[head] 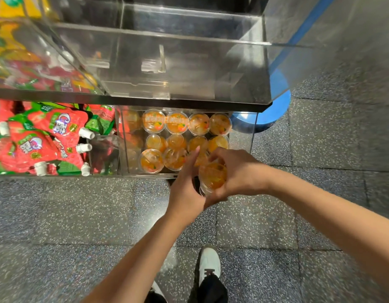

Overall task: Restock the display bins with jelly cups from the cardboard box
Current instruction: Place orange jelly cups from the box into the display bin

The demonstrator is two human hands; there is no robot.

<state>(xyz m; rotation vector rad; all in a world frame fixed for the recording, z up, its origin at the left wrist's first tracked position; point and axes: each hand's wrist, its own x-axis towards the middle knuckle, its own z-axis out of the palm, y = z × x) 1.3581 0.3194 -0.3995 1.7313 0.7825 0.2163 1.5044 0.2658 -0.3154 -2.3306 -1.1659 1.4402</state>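
Observation:
A clear lower display bin (253, 130) holds several orange jelly cups (176, 123) in rows. My right hand (239, 171) grips one orange jelly cup (212, 177) at the bin's front right corner, just above the front edge. My left hand (185, 182) reaches beside it with straight fingers pointing into the bin, touching the held cup's left side. The cardboard box is out of view.
Left of the jelly bin, a bin holds red strawberry pouches (47, 138) with white caps. An empty clear acrylic bin (189, 62) sits on the shelf above. A blue-based pillar (272, 110) stands to the right. Speckled floor and my white shoe (208, 265) lie below.

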